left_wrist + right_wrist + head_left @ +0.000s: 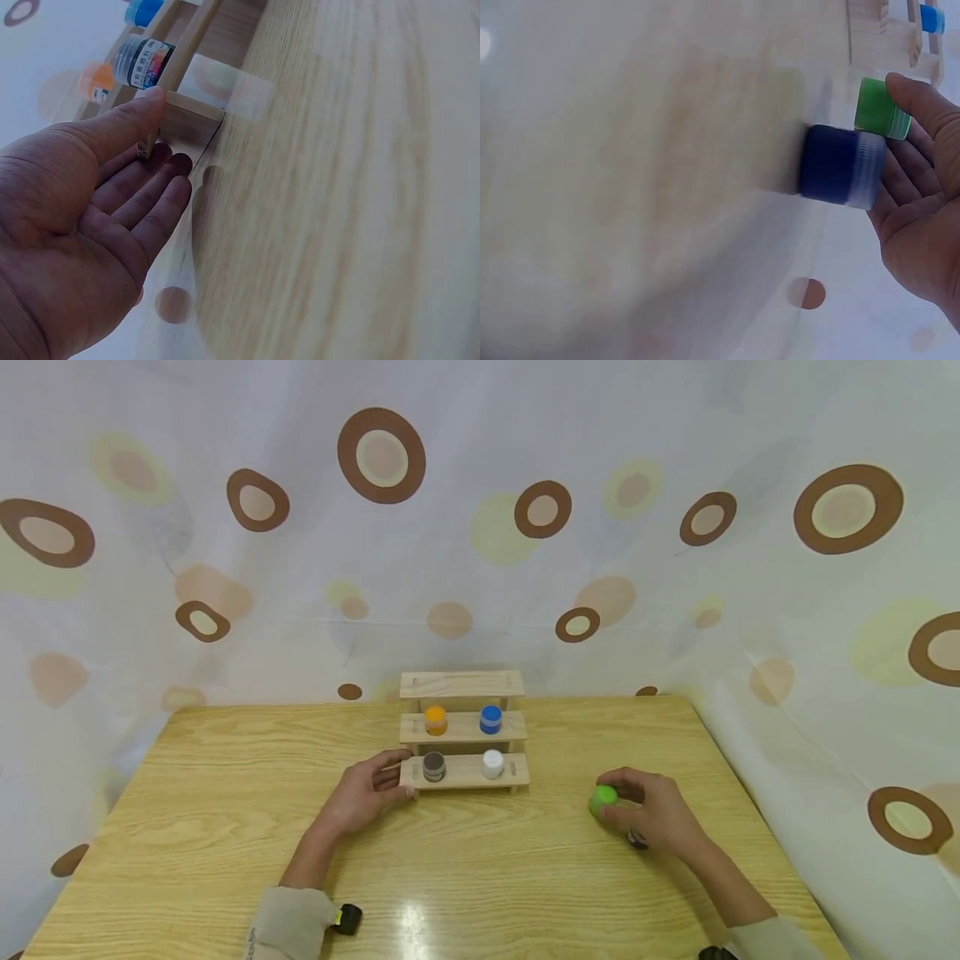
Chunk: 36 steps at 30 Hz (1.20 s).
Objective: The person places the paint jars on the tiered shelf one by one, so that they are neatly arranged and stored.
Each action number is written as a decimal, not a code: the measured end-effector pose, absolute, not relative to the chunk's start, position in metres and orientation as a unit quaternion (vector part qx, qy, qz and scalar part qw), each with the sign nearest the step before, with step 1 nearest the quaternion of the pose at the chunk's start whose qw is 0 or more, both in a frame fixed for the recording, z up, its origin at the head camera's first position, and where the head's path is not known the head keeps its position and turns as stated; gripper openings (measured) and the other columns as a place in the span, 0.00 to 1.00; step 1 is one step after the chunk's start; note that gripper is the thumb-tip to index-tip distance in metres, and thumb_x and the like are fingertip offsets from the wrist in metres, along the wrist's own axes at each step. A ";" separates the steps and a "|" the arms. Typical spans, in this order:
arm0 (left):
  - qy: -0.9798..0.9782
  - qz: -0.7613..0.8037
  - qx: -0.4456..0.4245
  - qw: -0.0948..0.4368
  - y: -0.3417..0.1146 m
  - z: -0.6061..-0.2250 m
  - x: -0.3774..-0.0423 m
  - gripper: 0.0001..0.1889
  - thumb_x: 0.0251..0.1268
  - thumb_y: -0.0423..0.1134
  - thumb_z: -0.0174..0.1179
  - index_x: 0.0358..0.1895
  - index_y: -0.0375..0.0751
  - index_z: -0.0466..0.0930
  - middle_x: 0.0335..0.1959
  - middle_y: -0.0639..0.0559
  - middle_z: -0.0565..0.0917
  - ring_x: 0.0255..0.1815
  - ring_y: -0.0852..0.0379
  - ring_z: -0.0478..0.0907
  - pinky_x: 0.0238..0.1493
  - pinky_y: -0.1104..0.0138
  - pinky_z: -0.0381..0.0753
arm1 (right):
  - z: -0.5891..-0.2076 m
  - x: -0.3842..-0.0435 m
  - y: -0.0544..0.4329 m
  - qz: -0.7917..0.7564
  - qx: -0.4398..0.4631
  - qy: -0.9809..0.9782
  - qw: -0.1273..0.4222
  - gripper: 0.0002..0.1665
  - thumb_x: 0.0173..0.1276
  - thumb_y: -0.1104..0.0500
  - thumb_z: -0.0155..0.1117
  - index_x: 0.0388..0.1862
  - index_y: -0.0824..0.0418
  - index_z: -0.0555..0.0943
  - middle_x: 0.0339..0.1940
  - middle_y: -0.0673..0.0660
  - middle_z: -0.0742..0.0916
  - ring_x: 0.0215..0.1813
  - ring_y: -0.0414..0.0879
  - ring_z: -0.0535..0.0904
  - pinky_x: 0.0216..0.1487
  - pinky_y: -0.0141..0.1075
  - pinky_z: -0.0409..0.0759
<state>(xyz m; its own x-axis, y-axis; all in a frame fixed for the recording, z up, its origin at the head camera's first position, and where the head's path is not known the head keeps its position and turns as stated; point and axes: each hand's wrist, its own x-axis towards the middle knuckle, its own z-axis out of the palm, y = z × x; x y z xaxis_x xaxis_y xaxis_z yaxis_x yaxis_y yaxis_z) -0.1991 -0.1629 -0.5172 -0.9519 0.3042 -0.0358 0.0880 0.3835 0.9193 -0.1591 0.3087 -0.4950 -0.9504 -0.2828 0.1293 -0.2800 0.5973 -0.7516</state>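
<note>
A small three-step wooden rack (462,774) stands near the back of the table. My left hand (363,793) holds the left end of its lowest step, thumb in front and fingers behind. Between the thumb and fingers of my right hand (654,808) is a green paint jar (602,800), right of the rack. Close by that hand a dark blue paint jar (829,163) is on the table, mostly hidden in the head view. On the lowest step sit a black paint jar (433,766) and a white one (492,764).
The middle step carries an orange paint jar (435,721) and a blue paint jar (491,719). No jars show on the top step (461,683). Behind the wooden table (480,877) hangs a pale patterned cloth (450,568), which also lines both sides.
</note>
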 end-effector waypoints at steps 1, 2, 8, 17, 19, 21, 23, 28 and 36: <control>0.825 0.543 0.119 0.099 -0.163 -0.517 -0.199 0.34 0.69 0.34 0.72 0.77 0.40 0.73 0.75 0.35 0.74 0.71 0.37 0.77 0.66 0.56 0.84 | -0.492 -0.162 0.307 -0.415 -0.163 0.895 -0.006 0.23 0.65 0.62 0.81 0.58 0.63 0.86 0.53 0.55 0.91 0.56 0.55 0.89 0.51 0.32 0.90; 0.825 0.543 0.120 0.099 -0.164 -0.517 -0.199 0.34 0.69 0.34 0.72 0.77 0.40 0.73 0.75 0.34 0.74 0.71 0.37 0.77 0.66 0.56 0.84 | -0.490 -0.165 0.304 -0.412 -0.168 0.895 -0.013 0.22 0.65 0.62 0.81 0.58 0.63 0.86 0.53 0.55 0.91 0.55 0.54 0.90 0.51 0.34 0.90; 0.823 0.545 0.126 0.096 -0.167 -0.517 -0.198 0.34 0.70 0.35 0.72 0.77 0.40 0.73 0.75 0.35 0.74 0.71 0.37 0.77 0.67 0.55 0.84 | -0.473 -0.186 0.288 -0.393 -0.185 0.900 -0.043 0.21 0.66 0.61 0.80 0.57 0.61 0.87 0.50 0.54 0.92 0.53 0.54 0.90 0.52 0.44 0.92; 0.821 0.546 0.136 0.094 -0.169 -0.520 -0.199 0.34 0.70 0.37 0.72 0.77 0.41 0.73 0.76 0.36 0.73 0.71 0.37 0.77 0.67 0.55 0.83 | -0.437 -0.213 0.254 -0.389 -0.185 0.901 -0.043 0.22 0.67 0.56 0.80 0.58 0.58 0.87 0.52 0.54 0.91 0.54 0.54 0.90 0.56 0.56 0.89; 0.822 0.544 0.138 0.090 -0.169 -0.519 -0.200 0.34 0.70 0.38 0.73 0.77 0.42 0.73 0.76 0.36 0.73 0.71 0.37 0.77 0.68 0.53 0.82 | -0.429 -0.221 0.245 -0.389 -0.185 0.901 -0.050 0.22 0.67 0.56 0.81 0.58 0.59 0.87 0.52 0.55 0.91 0.53 0.53 0.90 0.56 0.55 0.89; 0.822 0.545 0.139 0.088 -0.170 -0.518 -0.201 0.33 0.70 0.38 0.73 0.77 0.43 0.73 0.76 0.36 0.73 0.72 0.36 0.76 0.69 0.52 0.82 | -0.422 -0.228 0.236 -0.387 -0.189 0.901 -0.057 0.22 0.67 0.56 0.80 0.59 0.59 0.87 0.52 0.55 0.91 0.52 0.52 0.90 0.56 0.54 0.90; 0.822 0.546 0.137 0.088 -0.170 -0.517 -0.201 0.33 0.70 0.38 0.73 0.77 0.43 0.73 0.76 0.37 0.74 0.72 0.36 0.76 0.69 0.52 0.81 | -0.417 -0.236 0.227 -0.389 -0.195 0.898 -0.060 0.22 0.68 0.56 0.80 0.59 0.60 0.87 0.51 0.55 0.91 0.52 0.52 0.90 0.55 0.53 0.90; 0.820 0.551 0.125 0.092 -0.170 -0.518 -0.199 0.33 0.70 0.37 0.73 0.76 0.43 0.74 0.75 0.35 0.74 0.72 0.36 0.76 0.69 0.53 0.82 | -0.406 -0.252 0.204 -0.401 -0.213 0.889 -0.052 0.24 0.68 0.56 0.80 0.60 0.62 0.86 0.49 0.56 0.92 0.51 0.52 0.90 0.54 0.52 0.90; 0.818 0.555 0.119 0.096 -0.167 -0.519 -0.198 0.33 0.70 0.37 0.73 0.76 0.45 0.74 0.75 0.36 0.74 0.72 0.36 0.76 0.70 0.52 0.81 | -0.398 -0.272 0.175 -0.404 -0.228 0.885 -0.046 0.24 0.67 0.57 0.80 0.60 0.63 0.86 0.49 0.56 0.91 0.50 0.50 0.90 0.55 0.47 0.90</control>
<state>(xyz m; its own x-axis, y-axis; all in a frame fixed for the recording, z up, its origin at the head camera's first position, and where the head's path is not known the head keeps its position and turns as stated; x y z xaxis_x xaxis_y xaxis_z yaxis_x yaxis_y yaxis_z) -0.1982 -0.1665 -0.5195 -0.9531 0.3016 -0.0250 0.0882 0.3558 0.9304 -0.2719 0.1749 -0.3978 -0.8918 -0.3667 0.2650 -0.4404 0.5690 -0.6945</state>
